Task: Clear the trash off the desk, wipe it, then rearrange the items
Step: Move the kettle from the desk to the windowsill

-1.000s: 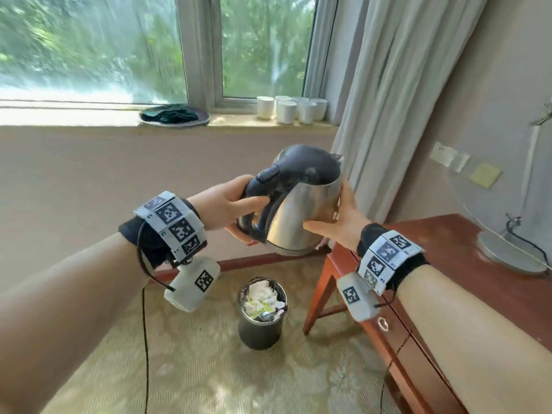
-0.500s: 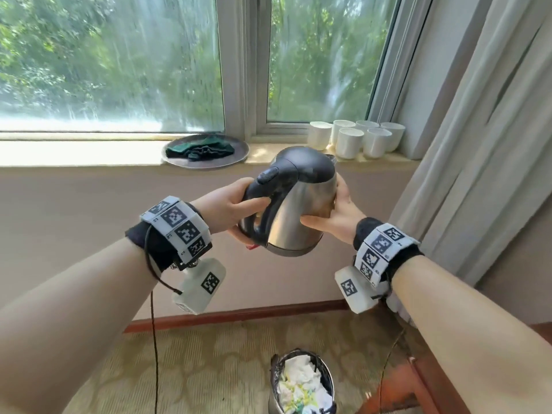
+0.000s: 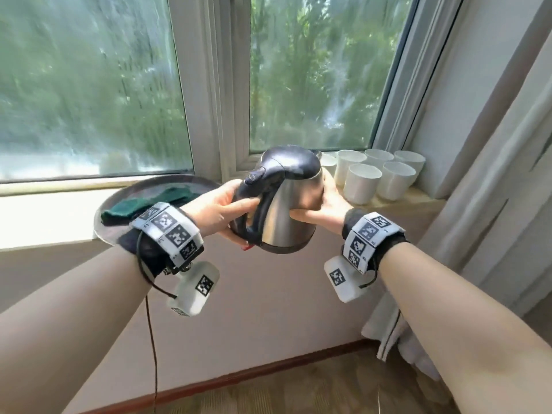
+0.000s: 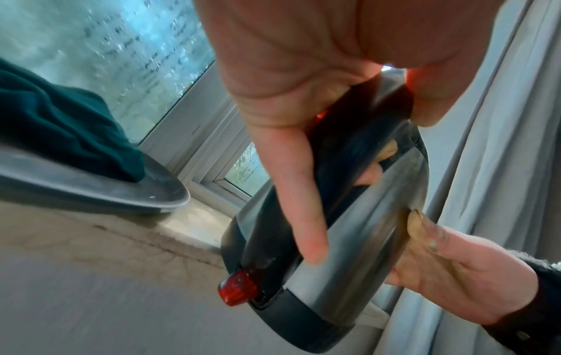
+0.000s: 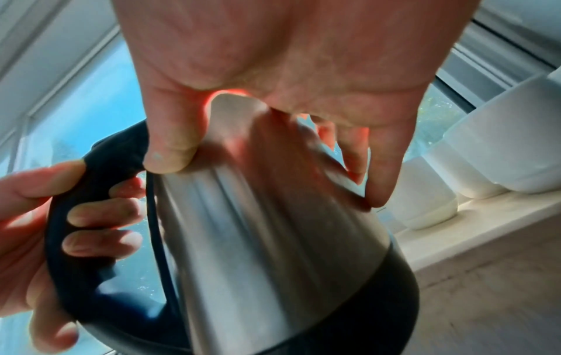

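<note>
A steel electric kettle (image 3: 286, 213) with a black lid and handle hangs in the air just in front of the window sill (image 3: 44, 216). My left hand (image 3: 221, 212) grips its black handle (image 5: 100, 192), fingers curled through the loop. My right hand (image 3: 321, 210) holds the steel body (image 5: 242, 228), thumb on the near side and fingers round the far side. The kettle (image 4: 349, 216) shows a red switch (image 4: 238, 289) low on the handle. It is tilted slightly toward the left.
A round grey plate (image 3: 119, 201) with a dark green cloth (image 3: 140, 201) lies on the sill to the left. Several white cups (image 3: 373, 177) stand on the sill at the right. A grey curtain (image 3: 493, 174) hangs on the right, and patterned carpet (image 3: 298, 395) lies below.
Both hands have carried the kettle away from the wooden desk toward the window sill and up to its height. The trash bin and the desk have left the view.
</note>
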`<state>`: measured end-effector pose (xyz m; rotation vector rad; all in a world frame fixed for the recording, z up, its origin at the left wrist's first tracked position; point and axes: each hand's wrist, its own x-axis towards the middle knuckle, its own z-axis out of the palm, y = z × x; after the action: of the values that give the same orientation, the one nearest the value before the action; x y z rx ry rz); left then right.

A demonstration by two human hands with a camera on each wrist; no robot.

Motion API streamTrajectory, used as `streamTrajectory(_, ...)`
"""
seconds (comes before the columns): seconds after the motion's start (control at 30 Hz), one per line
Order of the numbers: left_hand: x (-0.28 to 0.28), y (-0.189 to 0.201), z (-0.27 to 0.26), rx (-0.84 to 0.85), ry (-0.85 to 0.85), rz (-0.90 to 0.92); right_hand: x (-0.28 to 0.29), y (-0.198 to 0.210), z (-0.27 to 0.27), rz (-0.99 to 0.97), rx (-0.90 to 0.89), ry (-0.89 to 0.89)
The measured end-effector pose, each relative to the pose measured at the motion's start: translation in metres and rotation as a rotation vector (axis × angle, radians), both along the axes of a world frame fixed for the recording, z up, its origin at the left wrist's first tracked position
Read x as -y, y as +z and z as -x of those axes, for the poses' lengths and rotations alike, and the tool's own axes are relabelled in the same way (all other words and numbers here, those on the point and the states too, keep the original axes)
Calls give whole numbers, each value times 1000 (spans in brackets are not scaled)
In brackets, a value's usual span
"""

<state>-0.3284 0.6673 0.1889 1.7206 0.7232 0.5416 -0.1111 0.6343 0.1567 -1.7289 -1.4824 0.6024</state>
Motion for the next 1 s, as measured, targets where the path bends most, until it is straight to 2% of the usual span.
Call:
streamTrajectory(0.2, -87, -3, -28, 16, -6, 39, -76, 3, -24, 39, -33, -26)
streamTrajectory(0.4, -133, -6, -41, -51, 48, 64, -111, -4, -34, 107, -11, -91)
streamTrajectory(0.53, -146, -2, -45, -104, 102, 33, -117, -5, -37, 110, 41, -110)
streamTrajectory(0.73, -142, 5, -50, -309, 275, -195, -114, -9, -35, 110, 114, -144)
streamTrajectory(0.87, -130, 9, -45, -510, 327, -390, -96, -3, -31, 206, 219, -147)
streamTrajectory(1.0, -114, 11, -34, -490, 300, -396, -71, 5, -23, 157, 289, -125)
